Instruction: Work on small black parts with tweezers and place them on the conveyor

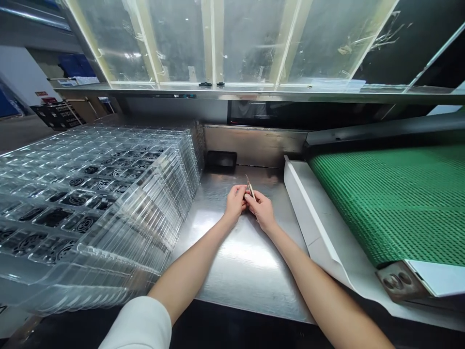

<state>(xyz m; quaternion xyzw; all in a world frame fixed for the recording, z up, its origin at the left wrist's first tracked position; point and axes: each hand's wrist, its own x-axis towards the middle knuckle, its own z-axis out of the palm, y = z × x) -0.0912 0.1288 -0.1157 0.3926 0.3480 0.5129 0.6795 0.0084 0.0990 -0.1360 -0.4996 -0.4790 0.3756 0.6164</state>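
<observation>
Pointing away, thin tool [251, 190], long axis leaning left

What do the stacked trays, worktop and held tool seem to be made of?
Stacked trays: likely clear, glossy plastic; thin, see-through walls catch glare. Worktop: metal, probably brushed steel; grey with bright reflections. Held tool: pale shaft, thin darker tip; too small to settle material.

Factory workstation, indoors: green mesh conveyor belt [395, 194] seen at right, clear plastic trays [170, 184] stacked at left with dark round parts [77, 199] held in pockets, metal worktop [250, 271] placed between, framed clear panels [247, 41] mounted above.
</observation>
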